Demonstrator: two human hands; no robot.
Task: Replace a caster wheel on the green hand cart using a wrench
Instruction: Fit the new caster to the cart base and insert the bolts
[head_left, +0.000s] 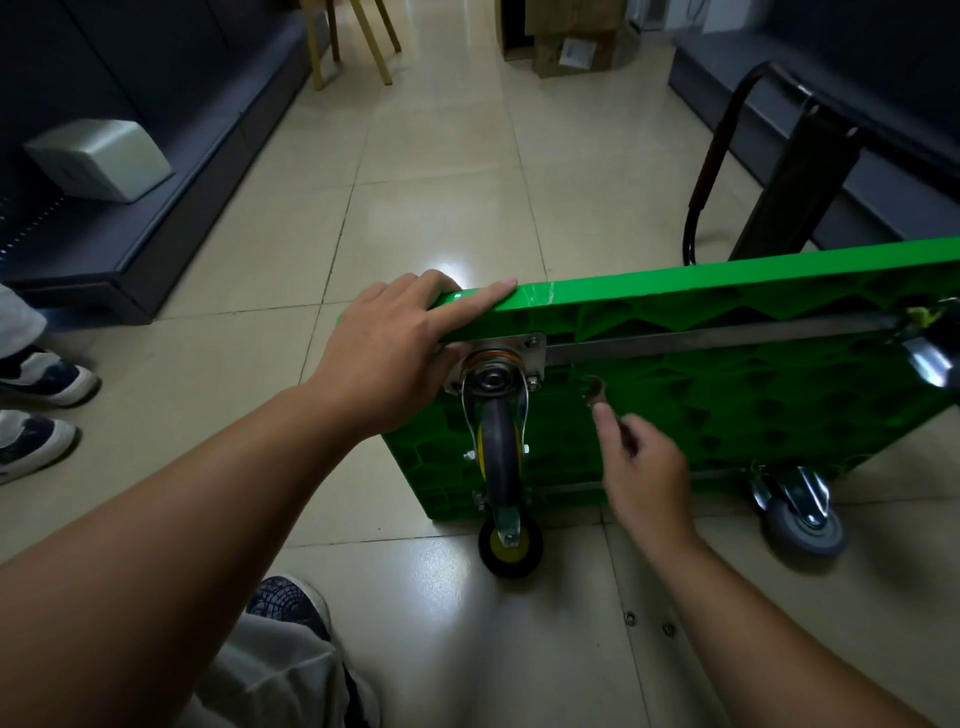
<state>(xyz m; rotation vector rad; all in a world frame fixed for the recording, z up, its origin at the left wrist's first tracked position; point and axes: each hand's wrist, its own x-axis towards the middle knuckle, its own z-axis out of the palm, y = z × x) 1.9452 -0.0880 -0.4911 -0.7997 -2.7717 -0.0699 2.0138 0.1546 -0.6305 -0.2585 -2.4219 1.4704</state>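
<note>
Wrench (597, 395) sits pinched in the right hand (644, 478), head pointing up, just right of the caster wheel (498, 452) plate bolts. The left hand (384, 358) lies flat on the tipped green hand cart (727, 405), nearer the wheel.

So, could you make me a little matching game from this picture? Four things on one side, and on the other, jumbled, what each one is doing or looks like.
Things:
1. left hand
2. right hand
3. upper caster
4. lower-left wheel

States:
A. black tyre with a yellow hub, down on the floor
B. grips the wrench close to the underside of the cart
C. lies flat on the cart's top edge
D. grey tyre, hangs from a bolted metal plate

Pairs: 1-C, 2-B, 3-D, 4-A.
</note>
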